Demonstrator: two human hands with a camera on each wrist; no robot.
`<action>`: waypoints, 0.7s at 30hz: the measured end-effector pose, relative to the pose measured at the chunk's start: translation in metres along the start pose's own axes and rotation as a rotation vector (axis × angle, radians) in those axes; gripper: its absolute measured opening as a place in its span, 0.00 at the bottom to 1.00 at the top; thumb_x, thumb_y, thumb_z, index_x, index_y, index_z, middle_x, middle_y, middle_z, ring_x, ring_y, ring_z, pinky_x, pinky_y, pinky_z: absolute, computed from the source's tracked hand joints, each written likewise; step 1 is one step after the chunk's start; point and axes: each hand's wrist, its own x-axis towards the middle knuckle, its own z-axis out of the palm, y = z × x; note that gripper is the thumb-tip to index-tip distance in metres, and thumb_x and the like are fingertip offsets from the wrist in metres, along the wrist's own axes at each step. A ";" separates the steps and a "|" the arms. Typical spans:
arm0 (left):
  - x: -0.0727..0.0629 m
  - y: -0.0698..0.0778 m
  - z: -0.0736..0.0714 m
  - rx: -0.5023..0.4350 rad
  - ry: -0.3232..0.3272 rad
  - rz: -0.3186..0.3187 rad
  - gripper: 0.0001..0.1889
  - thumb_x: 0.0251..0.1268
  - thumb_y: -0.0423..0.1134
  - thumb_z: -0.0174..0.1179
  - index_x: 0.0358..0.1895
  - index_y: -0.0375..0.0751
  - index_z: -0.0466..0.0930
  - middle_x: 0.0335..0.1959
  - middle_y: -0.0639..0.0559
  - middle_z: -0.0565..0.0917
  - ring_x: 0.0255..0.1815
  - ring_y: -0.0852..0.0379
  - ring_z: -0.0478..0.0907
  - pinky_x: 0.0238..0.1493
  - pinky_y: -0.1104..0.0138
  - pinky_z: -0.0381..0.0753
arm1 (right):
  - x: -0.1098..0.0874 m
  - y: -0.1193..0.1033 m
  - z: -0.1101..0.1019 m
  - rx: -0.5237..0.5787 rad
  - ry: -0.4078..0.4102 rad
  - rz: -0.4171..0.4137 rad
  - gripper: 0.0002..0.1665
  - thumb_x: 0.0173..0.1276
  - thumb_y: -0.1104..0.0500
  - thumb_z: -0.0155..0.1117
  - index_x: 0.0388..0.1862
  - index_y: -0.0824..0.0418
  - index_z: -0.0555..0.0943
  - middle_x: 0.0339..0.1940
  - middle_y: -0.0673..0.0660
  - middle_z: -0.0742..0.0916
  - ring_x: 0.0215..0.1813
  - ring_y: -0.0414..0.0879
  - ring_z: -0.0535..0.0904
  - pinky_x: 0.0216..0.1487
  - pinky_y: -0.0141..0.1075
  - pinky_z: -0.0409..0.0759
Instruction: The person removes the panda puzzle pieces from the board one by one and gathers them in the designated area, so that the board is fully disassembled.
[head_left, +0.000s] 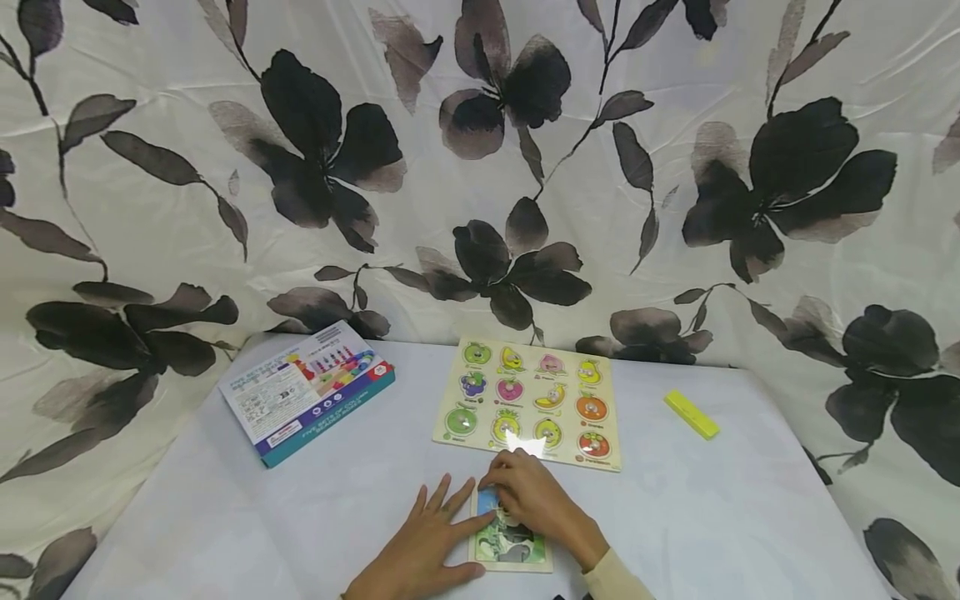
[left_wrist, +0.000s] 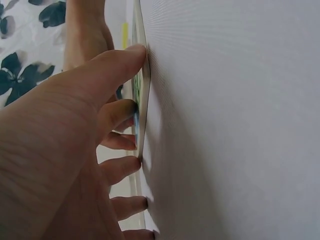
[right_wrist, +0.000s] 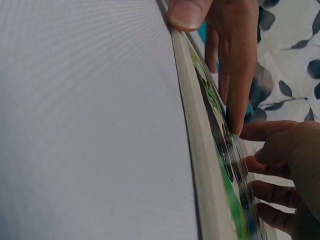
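A small picture puzzle board (head_left: 517,550), with a black, white and green picture and a pale wooden border, lies flat on the white table in the head view. My left hand (head_left: 423,546) spreads its fingers along the board's left side. Its thumb rests on the lower left corner and its index fingertip touches the picture. My right hand (head_left: 536,496) bends over the board's upper part, fingertips down on the picture (right_wrist: 220,135). It covers the upper right of the picture, and no loose piece shows between its fingers.
Behind the hands lies a fruit puzzle board (head_left: 528,400) with several round pictures. A teal-edged box (head_left: 307,392) sits at the back left. To the right is a yellow block (head_left: 692,414). Floral cloth (head_left: 637,250) hangs behind the table.
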 end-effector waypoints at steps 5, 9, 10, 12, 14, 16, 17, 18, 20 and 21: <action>0.001 0.001 0.001 0.007 0.002 -0.001 0.32 0.58 0.67 0.56 0.67 0.66 0.69 0.76 0.45 0.56 0.75 0.31 0.45 0.65 0.32 0.48 | 0.000 0.001 0.001 -0.005 0.006 0.010 0.14 0.65 0.63 0.60 0.42 0.47 0.87 0.43 0.42 0.80 0.43 0.36 0.72 0.46 0.32 0.74; 0.001 0.002 0.001 0.004 -0.012 -0.017 0.32 0.57 0.67 0.57 0.67 0.68 0.69 0.76 0.47 0.56 0.75 0.32 0.45 0.66 0.32 0.48 | 0.000 0.002 0.002 -0.003 0.009 0.011 0.14 0.66 0.64 0.60 0.42 0.47 0.87 0.42 0.42 0.80 0.42 0.36 0.71 0.45 0.32 0.74; 0.001 0.002 0.001 0.003 -0.013 -0.018 0.32 0.57 0.67 0.57 0.67 0.68 0.69 0.76 0.47 0.56 0.75 0.32 0.45 0.66 0.32 0.48 | 0.000 0.002 0.002 -0.003 0.009 0.010 0.15 0.66 0.64 0.60 0.42 0.47 0.87 0.42 0.42 0.80 0.42 0.36 0.71 0.45 0.32 0.74; 0.001 0.002 0.001 0.001 -0.012 -0.020 0.32 0.57 0.66 0.57 0.67 0.68 0.69 0.76 0.46 0.56 0.75 0.32 0.45 0.65 0.32 0.48 | 0.000 0.002 0.003 -0.003 0.011 0.005 0.15 0.66 0.64 0.59 0.42 0.46 0.86 0.43 0.42 0.80 0.42 0.36 0.71 0.45 0.32 0.74; 0.001 0.002 0.001 0.002 -0.008 -0.020 0.32 0.57 0.66 0.57 0.67 0.68 0.69 0.76 0.46 0.56 0.75 0.31 0.45 0.65 0.32 0.48 | 0.000 0.002 0.004 -0.003 0.015 0.003 0.15 0.66 0.65 0.59 0.41 0.46 0.86 0.43 0.43 0.80 0.43 0.36 0.72 0.46 0.33 0.74; 0.001 0.003 0.002 0.005 0.000 -0.020 0.32 0.58 0.66 0.57 0.67 0.68 0.68 0.76 0.45 0.56 0.75 0.31 0.45 0.64 0.31 0.48 | 0.000 0.002 0.005 -0.001 0.024 0.002 0.15 0.66 0.65 0.59 0.41 0.45 0.86 0.44 0.43 0.79 0.44 0.37 0.72 0.47 0.34 0.74; 0.002 0.004 0.002 0.004 0.003 -0.022 0.32 0.58 0.65 0.57 0.68 0.69 0.68 0.76 0.45 0.56 0.75 0.31 0.45 0.64 0.31 0.48 | 0.001 0.002 0.005 0.000 0.028 0.004 0.16 0.67 0.65 0.58 0.40 0.45 0.86 0.45 0.43 0.79 0.44 0.37 0.72 0.48 0.35 0.74; 0.002 0.004 0.002 0.003 0.007 -0.024 0.32 0.58 0.65 0.58 0.68 0.69 0.67 0.76 0.45 0.56 0.75 0.30 0.45 0.64 0.30 0.48 | 0.001 0.002 0.006 0.001 0.033 0.006 0.16 0.66 0.65 0.58 0.40 0.45 0.86 0.46 0.43 0.79 0.45 0.38 0.73 0.49 0.36 0.74; 0.003 0.006 0.003 0.000 0.012 -0.031 0.33 0.57 0.64 0.58 0.68 0.69 0.67 0.76 0.44 0.56 0.74 0.30 0.45 0.63 0.30 0.47 | 0.001 0.003 0.007 0.003 0.039 0.014 0.16 0.66 0.66 0.58 0.39 0.44 0.85 0.47 0.44 0.78 0.47 0.39 0.73 0.51 0.38 0.74; 0.004 0.006 0.003 0.000 0.016 -0.036 0.32 0.57 0.64 0.58 0.68 0.69 0.67 0.76 0.44 0.56 0.74 0.29 0.44 0.63 0.29 0.47 | 0.001 0.003 0.007 0.005 0.041 0.016 0.16 0.66 0.66 0.58 0.39 0.44 0.85 0.47 0.44 0.78 0.47 0.39 0.74 0.52 0.39 0.74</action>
